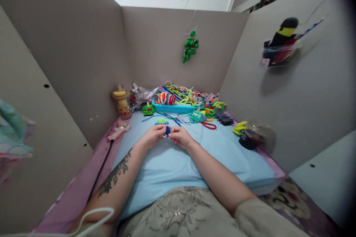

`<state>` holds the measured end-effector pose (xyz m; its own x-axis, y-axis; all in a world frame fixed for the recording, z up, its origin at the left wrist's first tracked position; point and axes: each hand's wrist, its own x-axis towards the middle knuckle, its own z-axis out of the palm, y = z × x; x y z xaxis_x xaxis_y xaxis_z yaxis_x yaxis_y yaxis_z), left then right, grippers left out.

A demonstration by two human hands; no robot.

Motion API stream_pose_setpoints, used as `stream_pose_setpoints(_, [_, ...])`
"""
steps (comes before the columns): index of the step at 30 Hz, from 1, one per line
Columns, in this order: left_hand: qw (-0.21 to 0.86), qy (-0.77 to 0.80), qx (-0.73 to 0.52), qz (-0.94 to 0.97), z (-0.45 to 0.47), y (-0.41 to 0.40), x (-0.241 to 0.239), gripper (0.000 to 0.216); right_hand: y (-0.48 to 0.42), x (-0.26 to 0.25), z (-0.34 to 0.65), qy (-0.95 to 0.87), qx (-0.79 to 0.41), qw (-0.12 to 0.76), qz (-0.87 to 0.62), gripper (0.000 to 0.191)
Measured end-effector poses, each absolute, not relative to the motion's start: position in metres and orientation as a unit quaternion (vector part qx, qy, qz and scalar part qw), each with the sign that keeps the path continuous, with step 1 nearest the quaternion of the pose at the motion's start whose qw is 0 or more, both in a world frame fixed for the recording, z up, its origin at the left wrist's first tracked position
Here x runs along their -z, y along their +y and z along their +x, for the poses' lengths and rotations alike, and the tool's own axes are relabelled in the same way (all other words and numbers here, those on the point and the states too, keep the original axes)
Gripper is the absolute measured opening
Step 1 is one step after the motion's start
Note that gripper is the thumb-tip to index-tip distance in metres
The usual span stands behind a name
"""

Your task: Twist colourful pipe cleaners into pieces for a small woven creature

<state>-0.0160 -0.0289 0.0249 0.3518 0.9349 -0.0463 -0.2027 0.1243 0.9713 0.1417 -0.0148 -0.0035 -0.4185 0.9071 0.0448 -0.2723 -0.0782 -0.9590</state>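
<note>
My left hand (152, 135) and my right hand (180, 136) meet over a light blue cushion (194, 159), fingers pinched together. Between the fingertips sits a small blue round piece (168, 130), gripped from both sides. A thin strand seems to lead from it, too fine to make out. My left forearm bears a dark tattoo.
A turquoise tray (175, 109) heaped with coloured pipe cleaners stands at the back, small fuzzy figures around it. A lidded jar (121, 103) is at the back left, a pink tool (119, 132) beside the cushion, a green ornament (190, 46) hangs on the cardboard wall.
</note>
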Motion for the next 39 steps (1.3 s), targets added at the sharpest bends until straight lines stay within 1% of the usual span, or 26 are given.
stream_pose_setpoints(4, [0.669,0.332,-0.421,0.515,-0.017,-0.029,-0.022,0.031,-0.016,0.002,0.143,-0.508,-0.696,0.421,-0.283,0.018])
stream_pose_setpoints(9, [0.641,0.343,-0.425,0.539,-0.016,-0.027,-0.02,0.027,-0.015,0.003,0.143,-0.509,-0.694,0.422,-0.286,0.017])
stream_pose_setpoints(11, [0.603,0.364,-0.435,0.561,-0.016,-0.026,-0.022,0.031,-0.014,0.003,0.143,-0.513,-0.676,0.437,-0.298,0.016])
stream_pose_setpoints(14, [0.511,0.383,-0.447,0.626,-0.017,-0.025,-0.023,0.036,-0.015,0.003,0.143,-0.548,-0.624,0.458,-0.318,0.015])
stream_pose_setpoints(17, [0.419,0.409,-0.442,0.679,-0.018,-0.023,-0.022,0.027,-0.017,0.003,0.143,-0.589,-0.575,0.454,-0.342,0.015])
stream_pose_setpoints(19, [0.388,0.432,-0.443,0.684,-0.019,-0.023,-0.021,0.024,-0.017,0.002,0.143,-0.597,-0.555,0.455,-0.357,0.014])
stream_pose_setpoints(23, [0.404,0.458,-0.435,0.661,-0.02,-0.024,-0.023,0.028,-0.015,0.003,0.144,-0.598,-0.532,0.477,-0.361,0.012])
stream_pose_setpoints(26, [0.436,0.455,-0.437,0.642,-0.018,-0.026,-0.025,0.024,-0.015,0.002,0.144,-0.604,-0.521,0.478,-0.368,0.012])
stream_pose_setpoints(29, [0.472,0.449,-0.465,0.6,-0.016,-0.028,-0.025,0.023,-0.019,-0.003,0.143,-0.615,-0.506,0.476,-0.373,0.014])
stream_pose_setpoints(33, [0.522,0.455,-0.509,0.511,-0.027,-0.028,-0.023,0.029,-0.024,-0.011,0.141,-0.636,-0.478,0.475,-0.376,0.017])
stream_pose_setpoints(35, [0.521,0.463,-0.53,0.483,-0.043,-0.027,-0.027,0.034,-0.025,-0.012,0.138,-0.641,-0.466,0.478,-0.379,0.018])
stream_pose_setpoints(37, [0.501,0.469,-0.558,0.466,-0.066,-0.027,-0.036,0.038,-0.024,-0.013,0.13,-0.669,-0.434,0.475,-0.373,0.015])
stream_pose_setpoints(39, [0.472,0.472,-0.592,0.452,-0.092,-0.028,-0.048,0.04,-0.023,-0.014,0.113,-0.73,-0.382,0.441,-0.355,0.012])
